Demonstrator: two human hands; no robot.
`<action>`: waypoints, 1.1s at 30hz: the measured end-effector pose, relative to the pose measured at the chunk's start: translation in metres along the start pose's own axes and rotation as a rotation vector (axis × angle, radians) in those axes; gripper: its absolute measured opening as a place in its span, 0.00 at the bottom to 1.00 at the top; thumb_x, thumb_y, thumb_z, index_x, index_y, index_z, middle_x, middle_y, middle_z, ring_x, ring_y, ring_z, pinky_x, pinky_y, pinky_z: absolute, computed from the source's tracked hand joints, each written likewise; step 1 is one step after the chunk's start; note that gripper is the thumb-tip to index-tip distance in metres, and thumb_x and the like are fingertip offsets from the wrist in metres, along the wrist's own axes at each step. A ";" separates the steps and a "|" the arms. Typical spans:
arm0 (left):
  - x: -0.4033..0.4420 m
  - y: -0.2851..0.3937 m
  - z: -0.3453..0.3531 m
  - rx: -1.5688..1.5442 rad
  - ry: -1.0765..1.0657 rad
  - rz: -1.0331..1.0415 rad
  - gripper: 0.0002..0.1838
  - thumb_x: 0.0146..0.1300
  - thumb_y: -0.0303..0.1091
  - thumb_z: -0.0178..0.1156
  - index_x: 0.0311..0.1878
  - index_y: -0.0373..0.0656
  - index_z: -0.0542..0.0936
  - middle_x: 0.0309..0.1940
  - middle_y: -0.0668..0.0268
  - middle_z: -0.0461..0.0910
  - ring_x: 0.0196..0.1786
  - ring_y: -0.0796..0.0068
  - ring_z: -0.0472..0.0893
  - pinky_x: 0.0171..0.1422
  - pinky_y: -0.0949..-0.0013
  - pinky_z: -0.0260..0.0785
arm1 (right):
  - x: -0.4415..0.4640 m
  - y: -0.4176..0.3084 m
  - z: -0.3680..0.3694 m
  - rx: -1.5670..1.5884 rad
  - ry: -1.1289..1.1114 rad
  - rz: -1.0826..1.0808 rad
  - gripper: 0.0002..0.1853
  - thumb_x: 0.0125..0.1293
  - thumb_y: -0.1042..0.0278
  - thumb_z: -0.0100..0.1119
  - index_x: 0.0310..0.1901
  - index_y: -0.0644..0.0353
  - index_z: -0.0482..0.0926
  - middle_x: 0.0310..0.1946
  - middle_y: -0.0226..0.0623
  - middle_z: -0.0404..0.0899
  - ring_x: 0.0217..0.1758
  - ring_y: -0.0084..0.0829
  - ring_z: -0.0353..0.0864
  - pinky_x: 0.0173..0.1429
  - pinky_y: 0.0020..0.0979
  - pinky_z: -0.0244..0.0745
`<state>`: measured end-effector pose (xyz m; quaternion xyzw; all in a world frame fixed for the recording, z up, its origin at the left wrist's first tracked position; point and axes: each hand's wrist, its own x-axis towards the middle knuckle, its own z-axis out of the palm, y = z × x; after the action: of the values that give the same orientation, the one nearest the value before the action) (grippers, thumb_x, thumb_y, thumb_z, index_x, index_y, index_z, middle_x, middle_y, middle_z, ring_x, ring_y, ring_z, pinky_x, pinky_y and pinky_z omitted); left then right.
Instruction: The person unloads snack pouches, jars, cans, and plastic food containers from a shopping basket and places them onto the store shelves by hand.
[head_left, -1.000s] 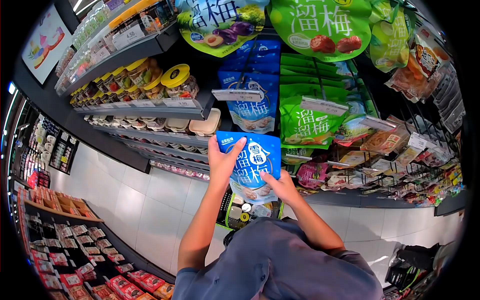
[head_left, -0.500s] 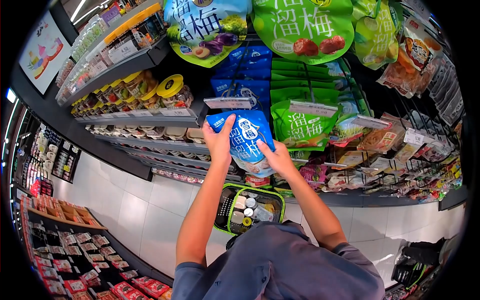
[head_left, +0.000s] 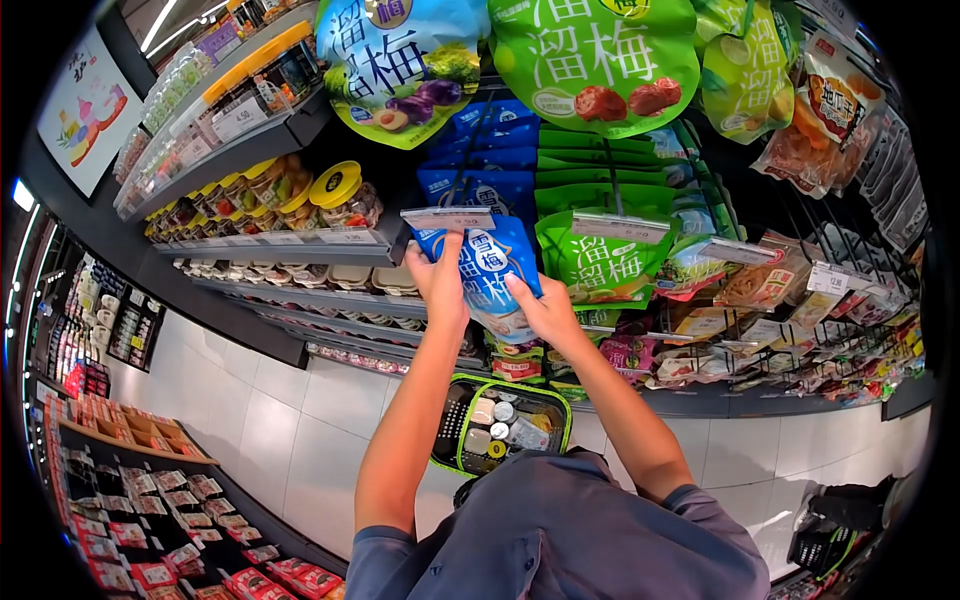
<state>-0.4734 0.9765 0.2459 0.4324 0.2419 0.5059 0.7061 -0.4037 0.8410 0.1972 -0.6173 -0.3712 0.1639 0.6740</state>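
Holds one blue bag with left hand at nine o'clock, right hand at four, two arms stretched; one basket at six.

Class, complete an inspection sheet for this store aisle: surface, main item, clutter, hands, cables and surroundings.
Surface: pale floor tiles, joints visible.
Main item: blue plum pouch, its top edge partly hidden by a price tag.
Clutter: green-rimmed shopping basket below the hands, with packaged goods inside.
Hands: left hand and right hand both grip the pouch.
Cables: nothing seen.
Surroundings: green plum pouches hanging right; yellow-lidded jars shelved left.
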 end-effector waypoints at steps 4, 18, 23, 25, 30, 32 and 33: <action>0.005 -0.003 0.000 0.005 -0.009 -0.007 0.27 0.60 0.33 0.72 0.55 0.38 0.65 0.49 0.61 0.75 0.51 0.75 0.77 0.57 0.71 0.72 | 0.005 0.003 0.001 0.009 0.002 0.006 0.24 0.73 0.49 0.57 0.44 0.69 0.83 0.28 0.39 0.83 0.33 0.22 0.78 0.42 0.30 0.76; 0.004 0.004 0.002 -0.027 0.002 -0.025 0.14 0.67 0.37 0.66 0.46 0.43 0.71 0.40 0.66 0.80 0.41 0.79 0.81 0.47 0.73 0.76 | 0.002 -0.009 0.003 0.109 -0.029 0.054 0.24 0.74 0.50 0.57 0.47 0.69 0.82 0.35 0.35 0.84 0.38 0.21 0.78 0.45 0.27 0.75; 0.007 0.004 0.000 -0.040 -0.020 -0.041 0.14 0.67 0.38 0.65 0.46 0.42 0.72 0.41 0.65 0.82 0.42 0.77 0.83 0.47 0.72 0.77 | 0.001 -0.011 0.003 0.112 -0.042 0.060 0.24 0.74 0.49 0.57 0.46 0.69 0.82 0.36 0.34 0.84 0.39 0.20 0.77 0.46 0.26 0.74; 0.006 0.007 0.001 -0.044 -0.017 -0.049 0.14 0.68 0.38 0.65 0.46 0.42 0.72 0.41 0.65 0.82 0.42 0.76 0.83 0.48 0.72 0.77 | 0.002 -0.010 0.004 0.140 -0.025 0.041 0.22 0.74 0.53 0.57 0.49 0.70 0.82 0.35 0.36 0.85 0.38 0.21 0.79 0.45 0.27 0.76; 0.010 0.010 0.000 -0.075 -0.046 -0.085 0.19 0.64 0.36 0.67 0.49 0.39 0.70 0.45 0.61 0.80 0.45 0.74 0.82 0.50 0.70 0.77 | 0.003 -0.011 0.001 0.124 -0.051 0.063 0.24 0.75 0.50 0.55 0.49 0.69 0.82 0.36 0.35 0.85 0.39 0.21 0.78 0.47 0.27 0.75; 0.012 0.010 0.000 -0.071 -0.066 -0.097 0.18 0.64 0.37 0.68 0.48 0.39 0.71 0.44 0.61 0.81 0.44 0.74 0.83 0.49 0.70 0.77 | 0.004 -0.012 0.000 0.104 -0.073 0.095 0.26 0.76 0.47 0.54 0.49 0.69 0.82 0.38 0.34 0.84 0.41 0.20 0.78 0.49 0.26 0.74; 0.009 0.014 0.002 -0.071 -0.064 -0.097 0.18 0.64 0.37 0.68 0.48 0.39 0.71 0.44 0.61 0.81 0.44 0.74 0.83 0.49 0.70 0.77 | 0.005 -0.012 -0.001 0.127 -0.061 0.116 0.27 0.76 0.47 0.53 0.50 0.69 0.82 0.37 0.35 0.85 0.40 0.21 0.78 0.49 0.27 0.74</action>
<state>-0.4754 0.9861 0.2600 0.4109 0.2218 0.4654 0.7519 -0.4031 0.8415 0.2104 -0.5884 -0.3441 0.2447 0.6896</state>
